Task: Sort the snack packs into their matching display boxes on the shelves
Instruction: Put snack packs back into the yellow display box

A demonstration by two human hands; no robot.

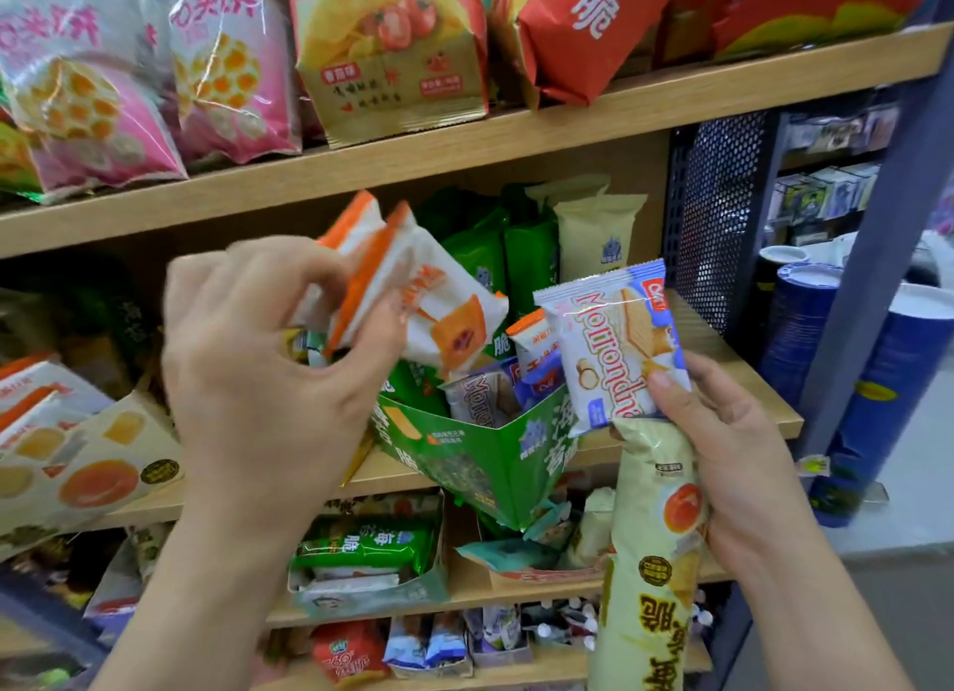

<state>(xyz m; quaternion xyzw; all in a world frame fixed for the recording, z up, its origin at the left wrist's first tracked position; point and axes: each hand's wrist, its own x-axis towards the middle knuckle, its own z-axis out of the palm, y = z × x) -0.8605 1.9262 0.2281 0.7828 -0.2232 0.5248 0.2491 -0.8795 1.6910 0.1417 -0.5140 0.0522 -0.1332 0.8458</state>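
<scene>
Orange-and-white snack packs (pixel 444 303), several together, were held up in front of the middle shelf (pixel 743 380), above the open green display box (pixel 480 453) that stood on it with one corner over the shelf edge. The head view showed the left hand (pixel 248 380) pinching these packs by their left ends, its fingers (pixel 371 329) curled round them. The right hand (pixel 722 432) gripped two items at once: a blue-and-white wafer pack (pixel 614 344) pinned under the thumb, and a long pale-yellow pack (pixel 655 535) hanging down from the palm. The green box held a mixed lot: a second wafer pack (pixel 485 396) and an orange-and-white pack (pixel 531 339) lay among the green packs (pixel 480 257) that matched its colour. The step in hand was judged to be the clearing of strays out of the green box, with both hands full. To the left on the same shelf, a cream box printed with yolk pictures (pixel 103 463) appeared to carry similar orange-trimmed packs, though blur prevented confirmation. The next move would call for carrying each handful to its own box, reading print against print, and releasing one kind at a time. No box for the wafer pack could be identified with certainty in this view.
</scene>
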